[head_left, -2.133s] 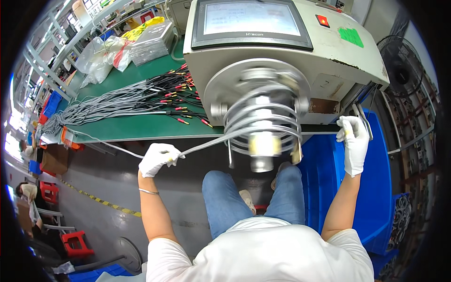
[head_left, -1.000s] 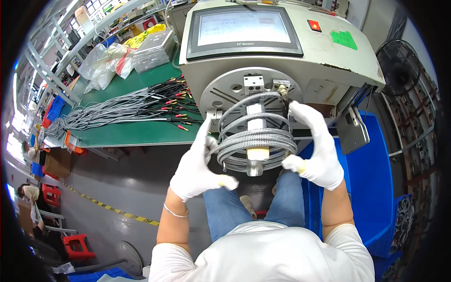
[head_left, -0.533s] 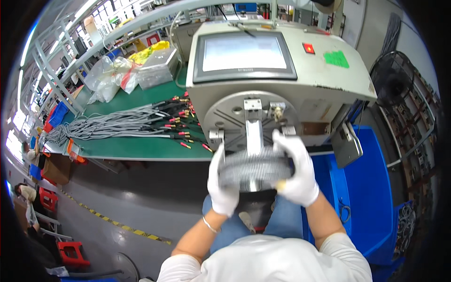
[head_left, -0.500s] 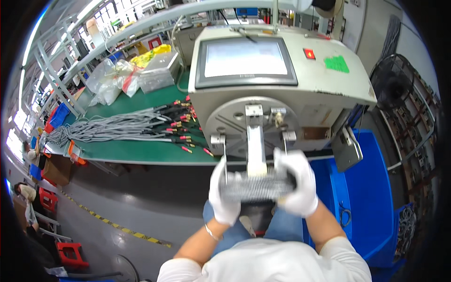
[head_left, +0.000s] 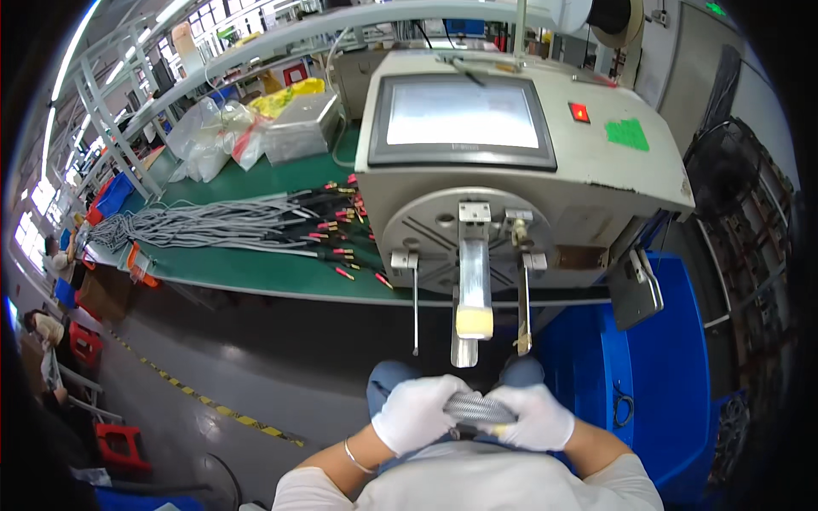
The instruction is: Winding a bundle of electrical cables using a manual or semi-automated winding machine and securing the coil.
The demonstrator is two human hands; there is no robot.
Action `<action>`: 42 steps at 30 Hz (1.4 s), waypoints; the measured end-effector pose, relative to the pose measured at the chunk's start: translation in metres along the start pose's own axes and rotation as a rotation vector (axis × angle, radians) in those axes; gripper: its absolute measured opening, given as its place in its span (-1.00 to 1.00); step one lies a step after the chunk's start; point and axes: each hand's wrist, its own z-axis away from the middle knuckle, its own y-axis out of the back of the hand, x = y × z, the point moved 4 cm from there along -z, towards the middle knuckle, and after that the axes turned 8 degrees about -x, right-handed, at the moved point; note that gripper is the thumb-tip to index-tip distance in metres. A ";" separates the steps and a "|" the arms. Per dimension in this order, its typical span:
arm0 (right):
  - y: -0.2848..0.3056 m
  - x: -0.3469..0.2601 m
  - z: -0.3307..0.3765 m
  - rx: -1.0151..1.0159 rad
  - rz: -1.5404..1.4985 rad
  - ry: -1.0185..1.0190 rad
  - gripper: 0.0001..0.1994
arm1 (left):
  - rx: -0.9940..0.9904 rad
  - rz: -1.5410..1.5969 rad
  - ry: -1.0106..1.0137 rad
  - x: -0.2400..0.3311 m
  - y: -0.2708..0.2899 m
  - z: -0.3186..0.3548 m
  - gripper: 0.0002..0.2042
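The grey cable coil (head_left: 479,409) is already off the winding machine's bare spindle (head_left: 471,294) and sits low over the lap, clasped between the left hand (head_left: 417,413) and right hand (head_left: 530,417), fingers curled around it, apparently not yet tied.

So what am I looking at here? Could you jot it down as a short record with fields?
Setting: workshop, seen from above the person's lap
Left hand: white glove, gripping the coiled grey cable
Right hand: white glove, gripping the same coil from the other side
Coil position: held low, near the person's body, apart from the machine
Machine: grey box with a screen and a round front plate with bare pegs
Bench: green, with grey cable bundles
Beside: blue bin
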 end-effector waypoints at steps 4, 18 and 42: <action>0.026 0.023 -0.001 0.176 0.189 -0.002 -0.74 | -0.399 0.806 0.461 -0.032 -0.027 -0.011 -0.87; 0.040 0.067 0.007 -0.109 0.047 -0.274 -0.68 | -0.592 0.664 0.480 -0.034 -0.076 -0.059 -0.87; 0.147 0.033 0.093 0.710 0.267 0.379 -0.76 | -0.840 0.936 0.258 0.089 -0.114 -0.152 -0.76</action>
